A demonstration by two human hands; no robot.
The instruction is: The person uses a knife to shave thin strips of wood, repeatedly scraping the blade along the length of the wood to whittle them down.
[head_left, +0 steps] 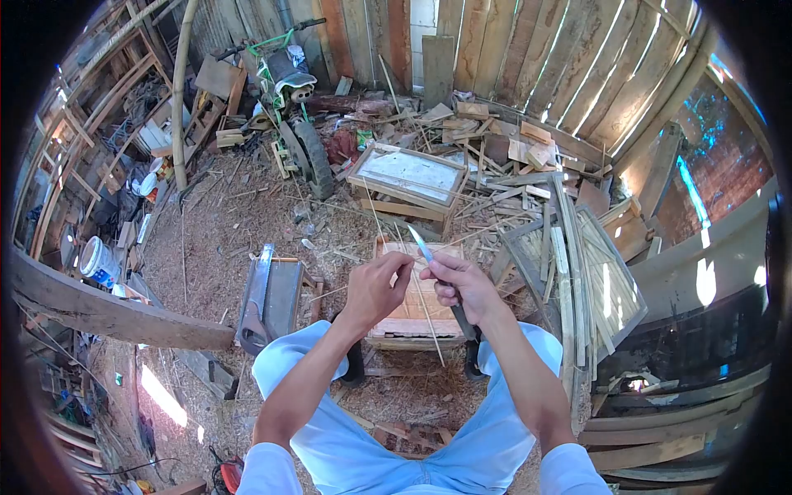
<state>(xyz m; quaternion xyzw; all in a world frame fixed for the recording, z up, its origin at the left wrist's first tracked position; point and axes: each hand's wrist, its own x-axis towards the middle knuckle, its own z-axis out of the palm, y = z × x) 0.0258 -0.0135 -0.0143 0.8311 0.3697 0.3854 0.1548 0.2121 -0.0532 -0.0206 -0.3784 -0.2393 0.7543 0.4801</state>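
1. Along the back, upright against the yard: a plank wall (483,62).
2. Over the ground (219,219): wood shavings and offcuts.
3. Near the wall, left of centre: a green-framed bike (307,153).
4. To the right: a slatted panel (609,285) with long boards leaning over it.
5. Ahead: a framed white panel (408,175).
6. Between the knees: a low wooden box (404,315).
7. Beyond the left knee: a handsaw (259,289) lying on a grey-topped box (283,290).
8. Left hand (375,289): fingertips pinched together at a thin strip (427,312), slanting above the wooden box.
9. Right hand (466,289): curled around a knife (420,245), blade pointing up and forward.
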